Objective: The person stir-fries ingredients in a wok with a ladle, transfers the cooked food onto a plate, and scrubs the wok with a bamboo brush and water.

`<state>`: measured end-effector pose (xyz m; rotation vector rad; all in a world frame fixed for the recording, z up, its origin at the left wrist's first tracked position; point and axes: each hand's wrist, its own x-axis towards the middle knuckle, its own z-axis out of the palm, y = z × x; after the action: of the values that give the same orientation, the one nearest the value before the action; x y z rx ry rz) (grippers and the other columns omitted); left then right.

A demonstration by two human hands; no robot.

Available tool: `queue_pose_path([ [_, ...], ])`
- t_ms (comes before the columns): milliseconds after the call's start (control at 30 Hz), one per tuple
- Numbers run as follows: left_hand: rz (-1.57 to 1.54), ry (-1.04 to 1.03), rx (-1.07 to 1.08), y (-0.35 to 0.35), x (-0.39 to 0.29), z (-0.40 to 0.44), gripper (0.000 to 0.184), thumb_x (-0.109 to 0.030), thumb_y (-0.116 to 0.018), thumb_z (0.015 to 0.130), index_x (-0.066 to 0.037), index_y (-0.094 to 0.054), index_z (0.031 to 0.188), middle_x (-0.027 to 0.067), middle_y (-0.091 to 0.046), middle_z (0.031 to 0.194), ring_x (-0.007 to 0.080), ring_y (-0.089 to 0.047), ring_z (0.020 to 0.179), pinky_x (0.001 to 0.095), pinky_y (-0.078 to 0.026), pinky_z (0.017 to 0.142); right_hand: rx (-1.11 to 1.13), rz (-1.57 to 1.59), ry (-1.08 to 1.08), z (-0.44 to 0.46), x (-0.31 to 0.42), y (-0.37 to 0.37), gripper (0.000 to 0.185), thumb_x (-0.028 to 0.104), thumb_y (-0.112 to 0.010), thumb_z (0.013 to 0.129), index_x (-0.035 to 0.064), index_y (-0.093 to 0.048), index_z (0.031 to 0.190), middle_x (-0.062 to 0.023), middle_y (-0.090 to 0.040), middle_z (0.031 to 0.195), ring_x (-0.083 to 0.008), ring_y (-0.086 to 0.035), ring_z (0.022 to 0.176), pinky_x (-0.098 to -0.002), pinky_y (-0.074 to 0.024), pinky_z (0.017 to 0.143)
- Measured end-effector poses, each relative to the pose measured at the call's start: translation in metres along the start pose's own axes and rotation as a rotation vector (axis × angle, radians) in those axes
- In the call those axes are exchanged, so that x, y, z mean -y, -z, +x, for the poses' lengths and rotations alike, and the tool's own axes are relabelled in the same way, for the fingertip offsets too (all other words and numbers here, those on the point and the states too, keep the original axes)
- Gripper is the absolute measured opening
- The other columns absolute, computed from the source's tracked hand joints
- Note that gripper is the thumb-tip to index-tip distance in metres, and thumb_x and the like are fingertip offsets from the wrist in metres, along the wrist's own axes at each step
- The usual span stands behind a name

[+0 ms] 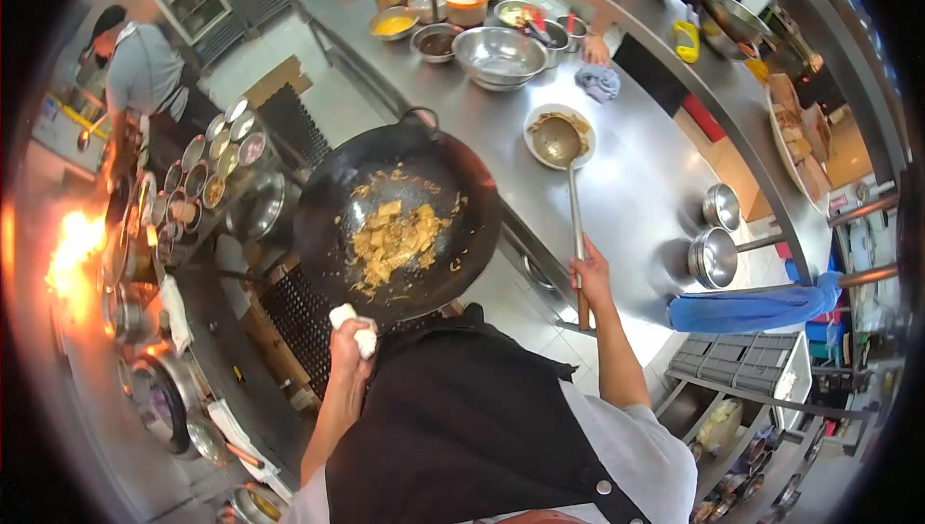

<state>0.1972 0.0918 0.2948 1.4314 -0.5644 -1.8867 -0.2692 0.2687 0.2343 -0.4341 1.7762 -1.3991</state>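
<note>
My left hand (351, 346) is closed around a white cloth (353, 324) at the near rim of a large black wok (318, 206). Yellowish chunks of food (395, 240) with brown shreds lie in the wok, which is held beside the steel table. My right hand (591, 272) grips the wooden-ended handle of a long ladle (575, 201). The ladle's bowl rests in a white bowl (533, 150) on the table, over some brownish food. The wok's handle under the cloth is hidden.
Along the steel table (636, 172) stand a large metal bowl (499, 54), ingredient bowls, a grey cloth (598, 84) and stacked steel bowls (714, 256). Flames (77, 254) rise at the stove on the left, near another person (145, 66). Another person's hand (596, 50) touches the table's far side.
</note>
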Motion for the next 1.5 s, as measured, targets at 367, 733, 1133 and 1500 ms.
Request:
queue_pose_path([
  [367,-0.132,0.115,0.085,0.04,-0.006,-0.004,0.009,-0.007,-0.062,0.079,-0.004,-0.059,0.087,0.009,-0.063,0.07,0.0195,-0.06,0.055,0.0319,-0.045,0.046,0.094,-0.111,0.236,-0.139,0.089,-0.083,0.078,-0.002,-0.062,0.092,0.0117,-0.031,0.163,0.0005,-0.058,0.077,-0.0062,-0.048,0.053,-0.0235,-0.0424,0.047],
  [733,-0.054,0.031,0.008,0.06,-0.023,0.059,0.019,-0.001,-0.059,0.087,-0.008,-0.064,0.103,0.0068,-0.067,0.083,0.0205,-0.066,0.064,0.0362,-0.053,0.052,0.386,-0.223,0.152,-0.195,0.069,-0.255,0.075,0.0,-0.063,0.091,0.0092,-0.036,0.16,0.0015,-0.057,0.077,-0.0069,-0.049,0.055,-0.0249,-0.0412,0.049],
  [1133,-0.096,0.113,0.089,0.151,-0.028,0.001,0.008,-0.007,-0.062,0.084,-0.011,-0.056,0.086,0.0023,-0.057,0.066,0.017,-0.056,0.051,0.0328,-0.041,0.042,0.423,-0.376,0.086,-0.178,0.083,-0.276,0.073,0.006,-0.065,0.09,0.0056,-0.039,0.158,-0.0006,-0.055,0.07,-0.0099,-0.051,0.052,-0.0281,-0.0447,0.048],
  [1500,0.011,-0.229,0.083,0.193,-0.027,-0.037,0.009,-0.004,-0.064,0.075,-0.003,-0.061,0.083,0.0074,-0.063,0.073,0.0179,-0.062,0.059,0.0331,-0.05,0.052,0.614,-0.706,0.55,-0.175,0.058,-0.301,0.078,0.005,-0.068,0.09,0.0085,-0.036,0.16,-0.0034,-0.062,0.094,-0.0088,-0.05,0.065,-0.0285,-0.0464,0.058],
])
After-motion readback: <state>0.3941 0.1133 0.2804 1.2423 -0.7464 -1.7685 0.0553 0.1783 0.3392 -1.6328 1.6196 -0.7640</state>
